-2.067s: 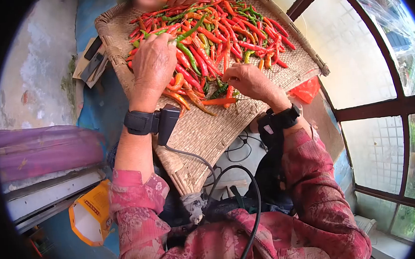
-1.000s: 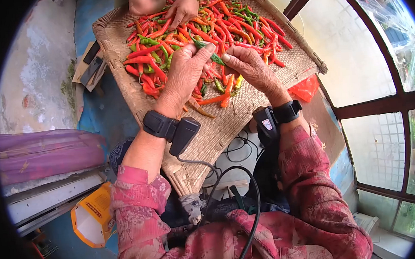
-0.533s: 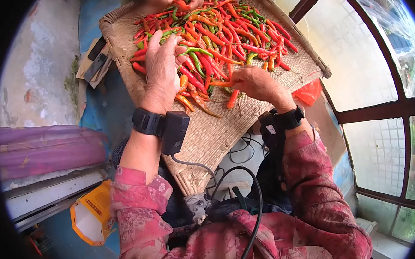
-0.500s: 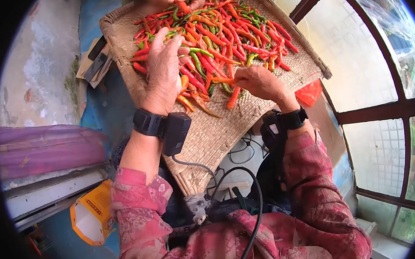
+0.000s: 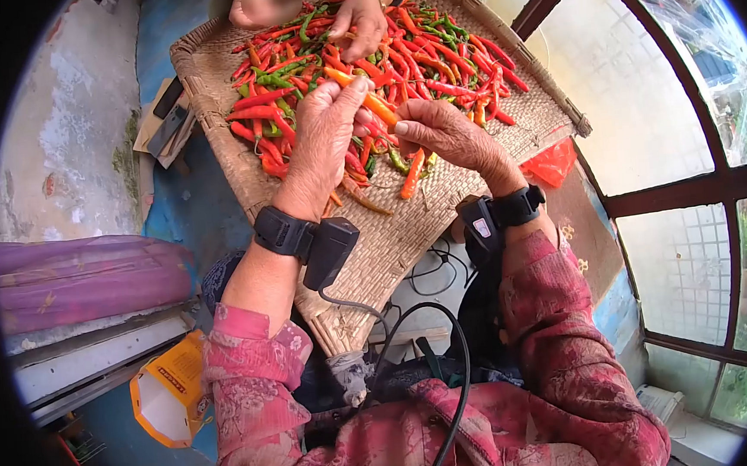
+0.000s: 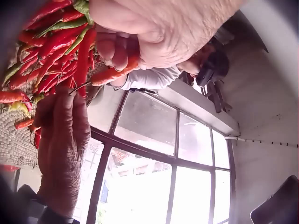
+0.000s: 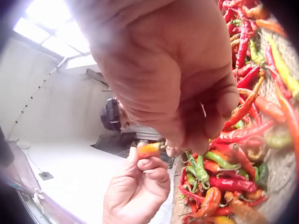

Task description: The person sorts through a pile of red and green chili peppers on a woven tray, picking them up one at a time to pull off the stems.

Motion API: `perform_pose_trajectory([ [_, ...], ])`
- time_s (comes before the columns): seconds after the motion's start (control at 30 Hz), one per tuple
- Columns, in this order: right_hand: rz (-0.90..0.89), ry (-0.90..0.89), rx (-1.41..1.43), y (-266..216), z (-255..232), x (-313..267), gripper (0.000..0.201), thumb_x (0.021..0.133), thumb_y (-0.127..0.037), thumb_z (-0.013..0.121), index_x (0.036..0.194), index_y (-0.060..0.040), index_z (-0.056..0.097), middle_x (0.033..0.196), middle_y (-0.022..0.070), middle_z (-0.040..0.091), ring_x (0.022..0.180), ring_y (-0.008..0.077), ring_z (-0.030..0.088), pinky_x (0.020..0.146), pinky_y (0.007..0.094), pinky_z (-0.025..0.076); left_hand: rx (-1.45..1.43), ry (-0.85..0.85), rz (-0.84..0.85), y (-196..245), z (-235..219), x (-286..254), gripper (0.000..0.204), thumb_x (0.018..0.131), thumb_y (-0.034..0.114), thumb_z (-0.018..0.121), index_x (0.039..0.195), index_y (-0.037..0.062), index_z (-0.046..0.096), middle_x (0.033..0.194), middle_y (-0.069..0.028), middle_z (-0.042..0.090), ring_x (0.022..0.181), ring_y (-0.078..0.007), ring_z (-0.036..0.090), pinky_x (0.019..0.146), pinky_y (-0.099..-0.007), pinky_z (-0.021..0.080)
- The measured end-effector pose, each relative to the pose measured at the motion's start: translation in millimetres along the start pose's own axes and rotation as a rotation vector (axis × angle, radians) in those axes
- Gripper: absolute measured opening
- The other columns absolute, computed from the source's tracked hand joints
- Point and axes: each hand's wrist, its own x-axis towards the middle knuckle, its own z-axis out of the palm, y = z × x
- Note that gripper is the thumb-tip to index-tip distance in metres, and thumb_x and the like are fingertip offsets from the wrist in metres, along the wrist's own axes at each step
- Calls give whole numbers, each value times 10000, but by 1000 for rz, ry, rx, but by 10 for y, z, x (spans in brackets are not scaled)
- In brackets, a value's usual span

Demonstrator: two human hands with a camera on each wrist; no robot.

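Observation:
My left hand (image 5: 320, 146) grips an orange chili pepper (image 5: 378, 107) between thumb and fingers, above the heap. At the pepper's near end, my right hand (image 5: 453, 136) pinches with thumb and forefinger. The left wrist view shows the thin stem (image 6: 80, 87) running from the pepper into the right hand's fingertips. In the right wrist view the pepper (image 7: 150, 150) points up out of the left fist (image 7: 138, 191). Below both hands lies a heap of red, green and orange chilies (image 5: 430, 56) on a woven tray (image 5: 376, 267).
Across the tray, another person's hand (image 5: 359, 26) reaches over the chilies, with a second hand (image 5: 262, 5) beside it. A red plastic bag (image 5: 551, 164) lies right of the tray. A black cable (image 5: 463, 339) loops over the lap. A framed window (image 5: 672, 160) stands at right.
Earlier both hands met at a green chili, then parted, the right holding an orange one. Now they meet again at an orange chili. The other person's hand has shifted over the heap.

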Motion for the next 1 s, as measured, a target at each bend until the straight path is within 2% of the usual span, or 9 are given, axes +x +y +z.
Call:
perform_pose_trajectory([
  [0.1,28,177,-361,212,-103,79,250,899,-256,551,854,-10,558,675,30,563,647,97,540,583,261,446,-1,151,125,125,-218,137,226,904,264,543,940,48,601,695,19,562,548,-27,485,504,-174,427],
  [0.23,59,421,-862,606,-91,225,210,808,-223,623,903,-38,589,716,114,611,710,274,621,609,368,474,-33,184,120,206,-460,184,249,913,250,541,1063,52,558,810,32,534,669,-29,503,573,-175,435],
  [0.27,45,457,-805,636,-77,245,245,779,-263,648,908,-58,607,764,136,624,756,338,611,638,422,469,-11,191,103,192,-497,209,300,910,239,547,1127,33,519,844,24,535,683,-36,511,583,-179,439],
  [0.37,173,401,-940,615,-13,305,361,725,-303,694,911,-17,576,921,184,607,878,348,587,738,428,471,15,258,137,197,-444,185,500,891,223,574,1278,-31,386,992,-32,531,772,-62,530,638,-200,454],
  [0.47,287,344,-970,537,53,333,376,708,-361,693,856,-27,601,810,173,628,805,350,610,699,443,476,50,308,205,221,-417,132,562,865,214,571,1307,-54,349,1171,-146,504,870,-106,524,662,-220,460],
  [0.57,410,345,-983,542,130,431,322,728,-333,641,802,-22,607,755,177,638,763,350,626,672,447,480,118,209,171,213,-434,118,564,868,238,566,1313,-37,353,1207,-160,484,897,-130,529,709,-255,463],
  [0.63,456,348,-1008,556,157,466,257,741,-270,593,790,-18,602,788,192,639,780,356,628,674,441,486,136,215,162,226,-401,85,502,879,247,550,1276,-25,410,1176,-143,510,911,-134,531,722,-265,461],
  [0.73,373,385,-968,552,140,399,215,730,-217,562,825,-24,566,803,208,630,785,382,616,673,474,478,135,99,116,202,-383,55,377,889,272,556,1182,38,519,1005,-1,551,866,-79,512,711,-216,429],
  [1.0,169,376,-625,392,-38,120,296,886,-249,432,887,27,537,773,231,601,809,384,596,701,456,460,337,-105,1,69,-172,23,334,894,228,524,1144,7,542,910,-6,567,762,-60,511,640,-196,436],
])
